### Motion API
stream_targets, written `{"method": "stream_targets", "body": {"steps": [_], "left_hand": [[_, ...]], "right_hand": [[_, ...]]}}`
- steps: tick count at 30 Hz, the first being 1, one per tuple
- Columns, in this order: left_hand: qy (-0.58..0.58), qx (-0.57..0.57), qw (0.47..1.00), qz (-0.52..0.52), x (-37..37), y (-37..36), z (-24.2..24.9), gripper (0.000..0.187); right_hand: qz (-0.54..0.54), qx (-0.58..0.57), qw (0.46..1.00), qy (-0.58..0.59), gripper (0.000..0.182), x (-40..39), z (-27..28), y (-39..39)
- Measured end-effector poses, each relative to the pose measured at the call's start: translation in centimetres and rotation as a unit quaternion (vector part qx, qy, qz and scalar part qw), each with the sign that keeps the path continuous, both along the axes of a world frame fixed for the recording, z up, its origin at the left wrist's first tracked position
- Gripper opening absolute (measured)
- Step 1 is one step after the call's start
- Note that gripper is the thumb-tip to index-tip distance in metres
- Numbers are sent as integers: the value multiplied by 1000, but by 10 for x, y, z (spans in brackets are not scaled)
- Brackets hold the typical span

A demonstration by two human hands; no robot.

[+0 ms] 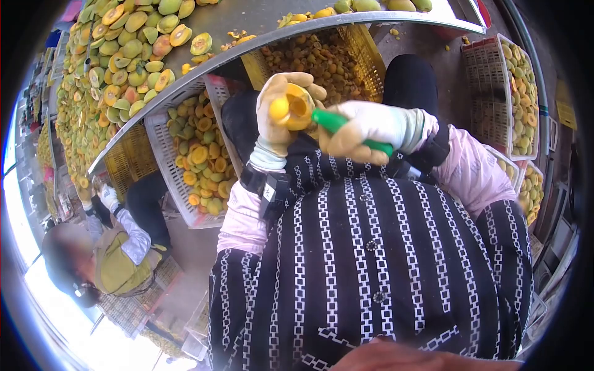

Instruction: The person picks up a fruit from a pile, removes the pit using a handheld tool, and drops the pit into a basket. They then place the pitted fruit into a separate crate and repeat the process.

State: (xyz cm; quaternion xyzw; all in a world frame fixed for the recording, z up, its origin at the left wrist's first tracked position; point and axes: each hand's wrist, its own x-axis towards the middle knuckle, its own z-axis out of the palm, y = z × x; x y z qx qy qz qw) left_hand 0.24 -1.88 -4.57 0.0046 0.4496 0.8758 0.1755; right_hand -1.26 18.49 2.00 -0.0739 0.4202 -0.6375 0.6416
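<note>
Below the curved edge of the worktop (257,26), over the lap: both hands gloved and occupied. The left hand (268,117) cups an orange fruit (301,105), fingers wrapped round its far side, hollow turned rightward; presumably this steadies it and presents the cut face to the other hand. The right hand (365,128) is closed round a green tool (332,121), its near end pointing at the hollow, just beside or touching it. Any blade is too small or blurred to make out; a rounder yellow piece at the fruit's left side is likewise unclear.

Placement: the yellow crate (369,51), holding small brown-orange pieces, sits beyond the hands between the knees, probably so bits drop straight in. The white crate (162,136) at the left knee holds hollowed halves, within easy left-hand reach. The fruit pile (124,68) lies on the worktop, ahead and left, apparently as stock.
</note>
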Motion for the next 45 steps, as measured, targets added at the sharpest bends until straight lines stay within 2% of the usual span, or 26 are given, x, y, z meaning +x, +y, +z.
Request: {"method": "stream_targets", "body": {"steps": [1, 2, 4, 6, 8, 10, 12, 13, 14, 16, 18, 20, 22, 24, 25, 27, 30, 32, 34, 36, 37, 38, 40, 42, 44, 45], "left_hand": [[68, -1, 998, -1, 0, 7, -3, 52], [18, 26, 999, -36, 1, 10, -5, 51], [-87, 44, 995, 24, 4, 31, 14, 43], [-74, -71, 991, 89, -8, 33, -15, 50], [-85, -163, 975, 124, -23, 25, -49, 54], [-152, -127, 977, 81, -29, 24, -16, 50], [-128, 56, 990, 21, -42, 20, -22, 47], [-124, 57, 991, 17, -43, 23, -22, 47], [-101, 108, 989, 13, -39, 26, -22, 48], [-94, 181, 979, 21, -29, 30, -14, 49], [-136, 173, 975, 39, -20, 33, -6, 53], [-141, 163, 976, 30, -13, 27, -5, 54], [-144, 154, 977, 21, -5, 26, 4, 55], [-147, 102, 983, 51, 4, 29, 14, 61], [-154, 69, 984, 54, 7, 29, 15, 62], [-165, 60, 983, 54, 12, 29, 17, 62], [-182, 97, 978, 18, 15, 22, 21, 62], [-204, 230, 951, -42, 18, 13, 21, 63], [-172, 282, 942, -57, 20, 3, 16, 64], [-149, 291, 945, -14, 23, -6, 20, 64], [-126, 322, 938, -17, 23, -15, 19, 60], [-117, 320, 940, -6, 25, -21, 20, 60], [-80, 300, 947, 81, 32, -34, 29, 56], [-38, 315, 944, 96, 41, -51, 29, 51], [-10, 285, 941, 184, 51, -60, 29, 50], [-15, 313, 929, 199, 55, -66, 33, 51]], "right_hand": [[30, -8, 999, 24, 20, 4, 6, -2], [59, 6, 995, 87, 21, 8, 12, -11], [27, 65, 992, 100, 21, 12, 10, -19], [-40, 34, 994, 101, 22, 0, 9, -7], [-101, 70, 983, 139, 21, -13, 4, 13], [-280, 228, 916, 175, 29, -15, -8, 21], [-296, 262, 891, 223, 31, -12, -20, 27], [-306, 294, 865, 267, 34, -13, -22, 30], [-262, 331, 859, 291, 34, -9, -21, 33], [-264, 255, 735, 570, 36, 0, -33, 27], [-216, 299, 727, 580, 39, 6, -32, 33], [-191, 312, 571, 735, 43, 6, -31, 31], [-156, 332, 557, 745, 47, 4, -17, 28], [-84, 339, 511, 786, 49, 3, -5, 24], [-84, 337, 510, 787, 49, 3, -2, 22], [-18, 353, 399, 846, 50, 3, 3, 19], [6, 395, 385, 834, 42, -7, 7, 20], [-91, 400, 446, 795, 40, -18, 5, 33], [-261, 311, 463, 788, 40, -30, -25, 47], [-276, 305, 654, 635, 42, -26, -28, 49], [-266, 291, 776, 493, 43, -22, -23, 42], [-263, 280, 833, 399, 45, -18, -24, 35], [-252, 251, 890, 286, 47, -8, -23, 19], [-217, 242, 908, 264, 47, -3, -30, 7], [-171, 251, 912, 277, 47, 1, -28, -2], [-160, 248, 915, 275, 47, 1, -30, -5]]}}
